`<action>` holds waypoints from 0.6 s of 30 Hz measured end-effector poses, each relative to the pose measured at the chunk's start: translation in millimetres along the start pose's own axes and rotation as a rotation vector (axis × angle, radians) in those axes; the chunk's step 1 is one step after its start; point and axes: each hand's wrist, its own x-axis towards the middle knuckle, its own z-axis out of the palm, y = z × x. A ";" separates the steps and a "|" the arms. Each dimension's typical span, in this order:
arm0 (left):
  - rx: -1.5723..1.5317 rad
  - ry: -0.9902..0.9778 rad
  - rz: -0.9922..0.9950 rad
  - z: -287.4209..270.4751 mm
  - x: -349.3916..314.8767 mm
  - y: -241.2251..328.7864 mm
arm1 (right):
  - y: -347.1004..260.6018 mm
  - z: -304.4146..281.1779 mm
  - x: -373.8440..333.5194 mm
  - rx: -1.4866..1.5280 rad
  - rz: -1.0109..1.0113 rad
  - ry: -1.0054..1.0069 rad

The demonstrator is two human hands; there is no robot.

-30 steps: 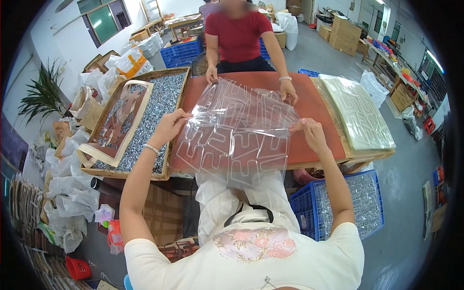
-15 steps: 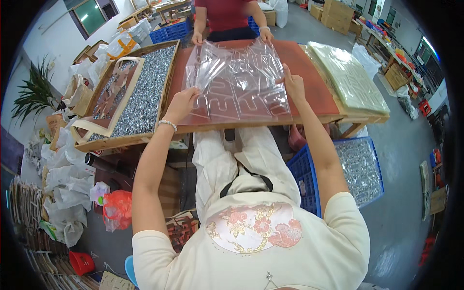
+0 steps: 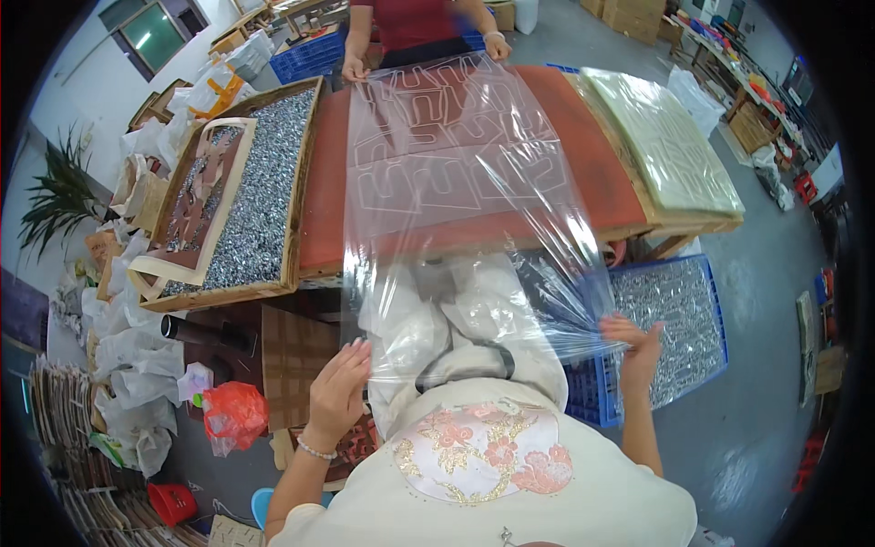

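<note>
A large sheet of clear plastic film (image 3: 456, 173) with cut or pressed angular outlines stretches from the table's far edge to over my lap. At its near left corner my left hand (image 3: 340, 392) pinches the film's edge, wrist bracelet showing. The near right corner is gathered into creases where my right hand (image 3: 637, 351) grips it, above a blue crate. Across the table a co-worker's two hands (image 3: 355, 69) hold the far corners. Under the film lies the red-brown table top (image 3: 324, 182).
On the left, a wooden tray (image 3: 293, 210) holds small shiny pieces and a cream-edged frame (image 3: 239, 173). A stack of clear plastic sheets (image 3: 670, 146) lies at the table's right end. Below it stands a blue crate (image 3: 720, 310) of shiny clear pieces. Bags and boxes crowd the left floor.
Both my hands have come back from the table toward my body, the right one also outward. The film, bunched before, is now drawn out long and flatter over the table and my lap.
</note>
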 end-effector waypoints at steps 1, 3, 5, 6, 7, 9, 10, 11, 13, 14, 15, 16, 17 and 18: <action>0.003 0.006 0.002 -4.0 16.9 7.3 | -3.6 -12.1 9.0 0.109 0.086 0.140; 0.080 -0.070 0.291 -3.8 61.9 13.7 | -23.6 -9.3 39.5 0.247 0.079 0.403; 0.127 -0.023 0.523 4.0 100.5 14.3 | -54.9 27.6 82.0 0.287 -0.019 0.505; 0.167 0.004 0.573 8.4 121.2 16.7 | -68.5 49.7 98.7 -0.293 -0.176 0.639; 0.211 0.034 0.630 13.5 136.1 20.1 | -74.9 72.7 106.2 -0.875 -0.346 0.748; 0.221 -0.002 0.658 18.9 160.9 30.2 | -79.8 118.1 100.8 -0.746 -0.902 0.528; 0.230 -0.035 0.686 21.9 172.1 29.1 | -85.5 132.8 98.9 -0.646 -1.036 0.347; 0.240 -0.026 0.690 26.1 180.1 24.0 | -94.9 146.1 100.2 -0.541 -1.163 0.160; 0.260 0.021 0.749 31.8 190.8 23.8 | -130.9 165.7 108.8 -0.534 -0.704 -0.389; 0.311 -0.012 0.722 30.1 194.1 21.5 | -126.7 167.3 115.1 -0.537 -0.703 -0.385; 0.306 -0.012 0.727 30.7 202.5 16.3 | -118.1 169.7 121.2 -0.529 -0.677 -0.365; 0.239 0.004 0.721 31.2 212.3 7.5 | -114.8 172.6 126.9 -0.520 -0.658 -0.352; 0.176 0.018 0.715 33.5 220.6 -3.0 | -114.7 173.0 132.2 -0.522 -0.662 -0.356; 0.273 -0.040 0.775 46.3 222.4 -25.0 | -114.8 171.7 136.8 -0.545 -0.614 -0.320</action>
